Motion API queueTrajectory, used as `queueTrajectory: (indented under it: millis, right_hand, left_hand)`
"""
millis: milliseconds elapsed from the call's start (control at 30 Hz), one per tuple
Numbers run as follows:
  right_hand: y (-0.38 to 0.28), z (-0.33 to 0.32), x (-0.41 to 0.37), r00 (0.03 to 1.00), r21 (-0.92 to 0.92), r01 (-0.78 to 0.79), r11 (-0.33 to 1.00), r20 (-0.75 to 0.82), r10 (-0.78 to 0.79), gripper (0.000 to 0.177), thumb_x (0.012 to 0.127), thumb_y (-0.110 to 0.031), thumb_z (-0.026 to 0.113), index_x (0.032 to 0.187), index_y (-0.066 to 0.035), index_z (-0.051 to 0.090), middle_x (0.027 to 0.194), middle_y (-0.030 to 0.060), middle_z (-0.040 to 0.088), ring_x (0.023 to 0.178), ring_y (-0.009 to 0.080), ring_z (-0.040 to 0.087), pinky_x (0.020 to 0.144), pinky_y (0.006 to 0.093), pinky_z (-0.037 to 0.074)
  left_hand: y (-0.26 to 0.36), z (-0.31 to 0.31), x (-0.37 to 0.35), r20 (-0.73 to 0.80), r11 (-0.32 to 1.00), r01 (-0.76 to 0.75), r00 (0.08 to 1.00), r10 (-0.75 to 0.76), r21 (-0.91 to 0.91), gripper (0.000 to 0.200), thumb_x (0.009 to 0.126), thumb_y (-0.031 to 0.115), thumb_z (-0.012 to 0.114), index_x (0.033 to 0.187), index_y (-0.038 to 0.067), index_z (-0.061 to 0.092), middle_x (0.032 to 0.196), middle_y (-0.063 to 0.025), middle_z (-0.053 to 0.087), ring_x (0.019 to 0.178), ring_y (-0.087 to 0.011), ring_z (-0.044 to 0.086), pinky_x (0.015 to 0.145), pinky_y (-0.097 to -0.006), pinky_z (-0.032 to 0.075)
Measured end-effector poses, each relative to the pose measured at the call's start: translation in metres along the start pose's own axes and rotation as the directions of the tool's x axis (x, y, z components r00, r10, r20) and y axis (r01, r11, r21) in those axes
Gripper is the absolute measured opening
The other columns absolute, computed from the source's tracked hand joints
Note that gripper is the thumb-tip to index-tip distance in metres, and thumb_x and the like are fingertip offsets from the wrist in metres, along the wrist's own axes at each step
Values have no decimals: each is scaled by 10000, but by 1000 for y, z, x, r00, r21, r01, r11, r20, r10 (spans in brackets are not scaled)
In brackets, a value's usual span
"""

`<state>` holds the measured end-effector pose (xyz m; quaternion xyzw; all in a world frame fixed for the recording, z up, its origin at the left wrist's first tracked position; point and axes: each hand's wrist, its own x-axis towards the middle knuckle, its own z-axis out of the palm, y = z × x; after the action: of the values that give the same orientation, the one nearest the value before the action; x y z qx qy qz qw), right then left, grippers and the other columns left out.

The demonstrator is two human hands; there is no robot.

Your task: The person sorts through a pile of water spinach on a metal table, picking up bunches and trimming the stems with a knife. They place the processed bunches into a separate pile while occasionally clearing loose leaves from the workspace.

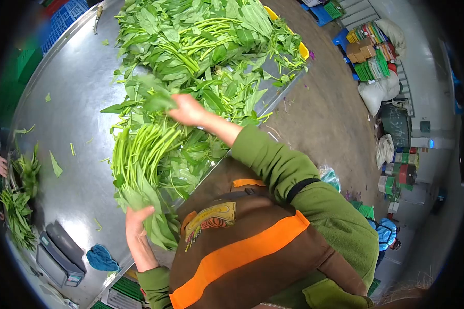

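My left hand (138, 221) is closed around the leafy end of a bunch of water spinach (142, 154), whose pale stems fan out across the metal table (82, 139). Above those stems, my right hand (187, 109) pinches some leafy water spinach (157, 98), blurred by motion. Loose leaves and cut pieces lie under and between both hands. A large heap of water spinach (201, 41) covers the table's far end, just beyond my right hand.
A kitchen scale (59, 257) and a blue cloth (102, 257) sit near the table's lower corner. More greens (18, 216) lie at the left edge, beside another person's hand (0, 164). A knife (98, 20) rests at the far edge. A yellow crate (303, 50) stands behind the heap.
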<state>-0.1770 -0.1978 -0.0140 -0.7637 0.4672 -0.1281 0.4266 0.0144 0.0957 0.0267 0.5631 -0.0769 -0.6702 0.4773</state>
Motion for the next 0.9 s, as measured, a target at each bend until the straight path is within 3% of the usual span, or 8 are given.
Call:
queueTrajectory:
  millis: [133, 200, 267, 367, 467, 500, 633, 900]
  right_hand:
    - [29, -25, 8, 992, 356, -124, 926, 37, 119, 408, 828, -268, 692, 1120, 8, 623, 993, 139, 677, 831, 241, 652, 758, 364, 518]
    - [-5, -36, -12, 908, 497, -385, 778, 357, 221, 400, 798, -318, 734, 1058, -32, 628, 901, 53, 645, 738, 134, 561, 623, 305, 474]
    - [-36, -18, -26, 839, 567, -437, 698, 537, 90, 561, 730, -382, 780, 1125, -24, 606, 945, 83, 622, 748, 128, 544, 580, 276, 438]
    - [-86, 26, -35, 900, 364, 7, 931, 403, -165, 748, 727, -447, 775, 1234, 44, 526, 1075, 183, 638, 987, 260, 600, 909, 339, 464]
    - [-92, 27, -15, 865, 350, 124, 928, 420, -274, 520, 764, -333, 768, 1124, 5, 606, 1026, 145, 679, 930, 213, 630, 854, 330, 489]
    - [-88, 19, -13, 863, 436, 97, 895, 411, -294, 410, 765, -290, 774, 1053, -26, 650, 933, 95, 707, 839, 186, 648, 804, 315, 504]
    - [-82, 4, -6, 779, 383, 163, 909, 515, -357, 338, 783, -266, 764, 1008, -34, 663, 818, 48, 711, 721, 145, 640, 690, 309, 515]
    - [-74, -31, 1, 945, 566, -186, 803, 326, -11, 301, 819, -300, 734, 948, -42, 651, 793, 28, 677, 755, 108, 605, 692, 274, 483]
  left_hand:
    - [-7, 0, -12, 10, 977, -49, 999, 52, -205, 642, 705, 156, 753, 1275, 7, 495, 1106, -88, 616, 905, -215, 619, 789, -341, 539]
    - [-19, 1, -4, 215, 755, 51, 969, 120, -653, 431, 796, 216, 703, 1153, 39, 542, 918, -17, 559, 718, -141, 524, 651, -307, 501]
    - [-25, 18, 6, 199, 660, -17, 947, 251, -751, 486, 811, 326, 667, 1194, 54, 542, 927, -77, 576, 699, -163, 528, 605, -294, 474]
    - [-56, 21, 29, 87, 552, -43, 974, 209, -833, 461, 893, 315, 573, 1243, 22, 509, 862, -90, 579, 578, -135, 483, 483, -256, 396]
    - [-24, 38, 20, 171, 592, -20, 949, 265, -806, 492, 920, 346, 540, 1286, 24, 471, 822, -49, 538, 591, -123, 467, 504, -272, 388]
    - [-16, 39, 20, 427, 387, 298, 851, 306, -872, 494, 934, 353, 519, 1336, 80, 430, 804, -5, 482, 634, -114, 462, 594, -283, 398]
    - [-24, 20, 46, 730, 509, 529, 558, 394, -679, 850, 794, 177, 727, 1480, 137, 227, 999, -1, 528, 817, -115, 577, 756, -308, 430]
    - [-34, 22, 46, 685, 402, 625, 311, 658, -669, 943, 732, 147, 804, 1475, 194, 226, 795, 3, 503, 704, -120, 539, 680, -284, 410]
